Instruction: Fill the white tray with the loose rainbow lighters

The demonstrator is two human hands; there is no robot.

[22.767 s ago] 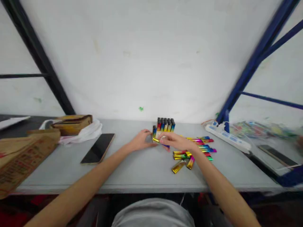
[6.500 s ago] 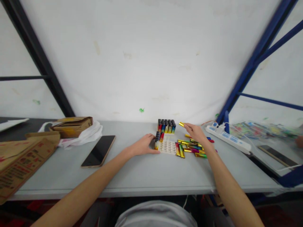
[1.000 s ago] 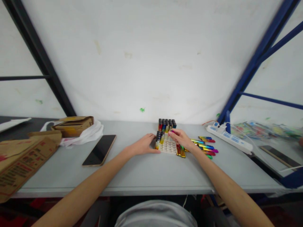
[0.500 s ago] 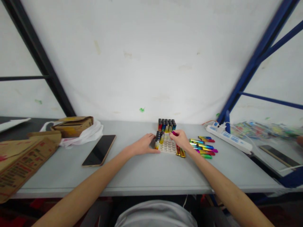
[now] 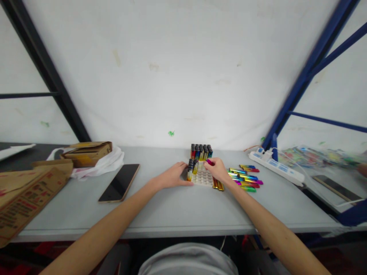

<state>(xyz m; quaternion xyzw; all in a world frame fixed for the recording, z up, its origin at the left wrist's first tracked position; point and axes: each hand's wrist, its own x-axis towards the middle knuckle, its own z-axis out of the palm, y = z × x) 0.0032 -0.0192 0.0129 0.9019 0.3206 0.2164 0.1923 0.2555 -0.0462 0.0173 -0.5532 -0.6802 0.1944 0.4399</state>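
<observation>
A white tray with round sockets lies on the grey table in front of me. Three lighters stand upright at its left end. My left hand rests against the tray's left side, fingers curled on its edge. My right hand hovers over the tray's right part, pinching a magenta lighter. A full block of upright lighters stands just behind. Loose shiny lighters lie in a row to the right, and two more lie beside the tray.
A phone lies face up to the left. Cardboard boxes and a white bag fill the left end. A white power strip sits at the right, with another phone beyond it. Another person's hand shows at the far right edge.
Since 22.8 s ago a socket tray has appeared with lighters stood in it. Over the last second my right hand stays above the tray with the magenta lighter, shifting only slightly; the left hand is still.
</observation>
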